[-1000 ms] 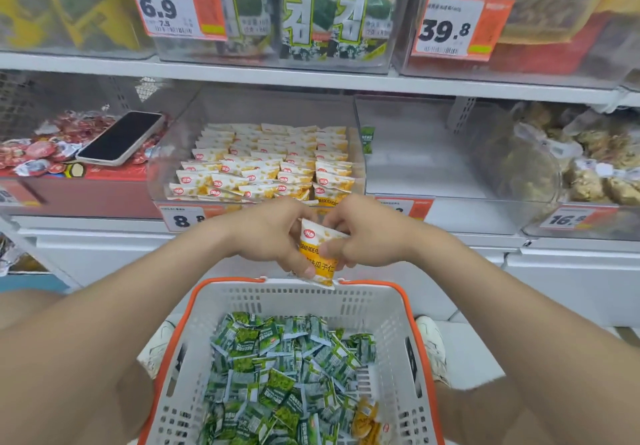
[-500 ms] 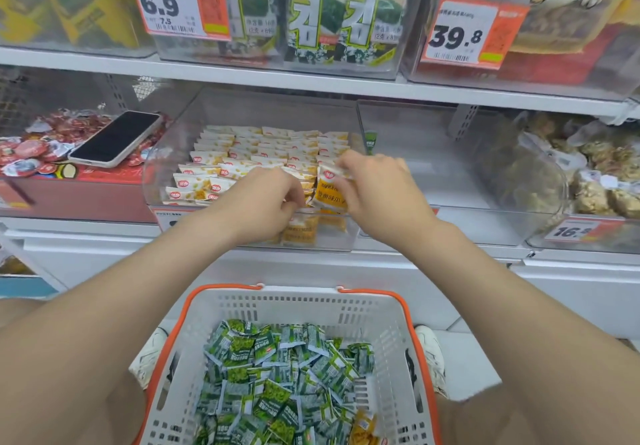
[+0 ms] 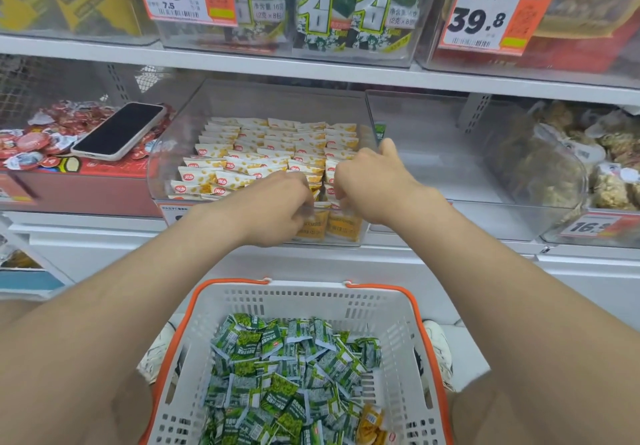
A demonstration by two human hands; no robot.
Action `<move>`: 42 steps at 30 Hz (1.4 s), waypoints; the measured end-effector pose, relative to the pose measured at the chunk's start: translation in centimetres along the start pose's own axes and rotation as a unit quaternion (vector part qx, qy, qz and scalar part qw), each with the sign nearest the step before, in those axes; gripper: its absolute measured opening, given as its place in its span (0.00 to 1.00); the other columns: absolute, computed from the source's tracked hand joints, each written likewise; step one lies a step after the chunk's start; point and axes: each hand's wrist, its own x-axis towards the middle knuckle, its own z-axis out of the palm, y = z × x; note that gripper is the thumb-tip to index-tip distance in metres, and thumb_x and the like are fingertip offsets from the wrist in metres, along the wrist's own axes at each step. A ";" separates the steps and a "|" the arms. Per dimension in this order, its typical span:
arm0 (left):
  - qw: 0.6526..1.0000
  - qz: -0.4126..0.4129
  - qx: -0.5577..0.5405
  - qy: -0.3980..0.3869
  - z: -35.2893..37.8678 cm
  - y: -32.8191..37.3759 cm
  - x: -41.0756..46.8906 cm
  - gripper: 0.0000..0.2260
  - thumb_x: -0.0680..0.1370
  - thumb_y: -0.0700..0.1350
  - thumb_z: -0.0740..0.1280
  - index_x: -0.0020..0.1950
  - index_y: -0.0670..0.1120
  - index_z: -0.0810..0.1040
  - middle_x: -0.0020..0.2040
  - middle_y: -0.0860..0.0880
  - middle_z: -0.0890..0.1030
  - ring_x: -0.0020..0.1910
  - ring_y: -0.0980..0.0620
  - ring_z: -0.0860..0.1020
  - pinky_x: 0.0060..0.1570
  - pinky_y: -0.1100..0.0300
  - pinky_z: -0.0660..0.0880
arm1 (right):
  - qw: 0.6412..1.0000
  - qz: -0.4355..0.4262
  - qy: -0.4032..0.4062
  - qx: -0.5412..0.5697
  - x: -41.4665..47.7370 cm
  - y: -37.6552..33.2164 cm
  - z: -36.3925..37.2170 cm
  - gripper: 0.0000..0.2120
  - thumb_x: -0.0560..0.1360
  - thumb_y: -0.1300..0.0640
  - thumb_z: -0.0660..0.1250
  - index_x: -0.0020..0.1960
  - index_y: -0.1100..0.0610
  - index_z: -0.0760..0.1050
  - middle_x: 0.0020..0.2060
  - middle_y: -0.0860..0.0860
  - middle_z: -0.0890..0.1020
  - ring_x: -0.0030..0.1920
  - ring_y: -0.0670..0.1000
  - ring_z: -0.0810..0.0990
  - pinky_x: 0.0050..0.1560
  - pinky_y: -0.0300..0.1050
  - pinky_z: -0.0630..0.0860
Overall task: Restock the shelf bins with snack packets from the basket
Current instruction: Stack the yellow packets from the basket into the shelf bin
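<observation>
Tucking yellow packets (image 3: 266,153) upright at bin (image 3: 161,164) front, likely for tidiness; left hand (image 3: 273,209), right hand (image 3: 370,184) fingers curled, grip hidden.

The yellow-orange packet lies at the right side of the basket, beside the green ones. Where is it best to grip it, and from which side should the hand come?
Come straight down from above, because the basket wall closes off the right side. The yellow-orange packet seems partly tucked under the green packets, so pinch its uncovered end toward the wall. That end probably lifts out cleanly.
</observation>
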 end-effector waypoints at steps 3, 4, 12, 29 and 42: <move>0.999 0.002 0.012 0.035 0.2 0.1 -0.4 0.13 0.79 0.42 0.64 0.62 0.49 0.80 0.56 0.49 0.76 0.59 0.46 0.75 0.58 0.50 0.74 | 1.000 -0.006 -0.005 0.002 -0.4 0.2 0.2 0.06 0.79 0.62 0.67 0.48 0.51 0.74 0.33 0.49 0.70 0.46 0.57 0.68 0.56 0.56 0.62; 0.998 -0.001 0.022 0.058 0.2 0.3 -0.6 0.13 0.78 0.42 0.65 0.62 0.49 0.78 0.56 0.48 0.75 0.58 0.46 0.73 0.57 0.50 0.74 | 1.000 -0.006 0.017 0.011 -0.6 0.3 0.0 0.06 0.78 0.62 0.67 0.46 0.51 0.74 0.33 0.49 0.71 0.45 0.57 0.69 0.53 0.55 0.63; 0.998 -0.006 0.006 0.064 1.3 4.8 -2.8 0.06 0.76 0.52 0.68 0.48 0.55 0.72 0.41 0.54 0.78 0.45 0.46 0.77 0.37 0.52 0.74 | 0.981 -0.061 -0.105 0.149 -8.2 -0.7 -0.1 0.06 0.74 0.56 0.62 0.42 0.54 0.76 0.35 0.51 0.76 0.39 0.59 0.79 0.40 0.52 0.81; 0.905 0.004 -0.053 -0.421 33.0 14.5 -2.5 0.06 0.83 0.40 0.62 0.54 0.40 0.78 0.57 0.38 0.81 0.42 0.47 0.74 0.42 0.54 0.73 | 0.887 -0.166 -0.429 0.044 -18.5 -3.5 17.3 0.05 0.80 0.63 0.63 0.48 0.54 0.72 0.49 0.52 0.77 0.35 0.50 0.72 0.34 0.47 0.72; 0.938 -0.069 -0.159 -0.299 41.5 16.1 -2.3 0.06 0.81 0.39 0.63 0.58 0.41 0.75 0.48 0.49 0.75 0.55 0.37 0.79 0.54 0.48 0.77 | 0.902 -0.146 -0.400 0.075 -16.3 -1.5 18.6 0.04 0.81 0.63 0.63 0.50 0.56 0.71 0.43 0.50 0.71 0.34 0.48 0.69 0.34 0.45 0.70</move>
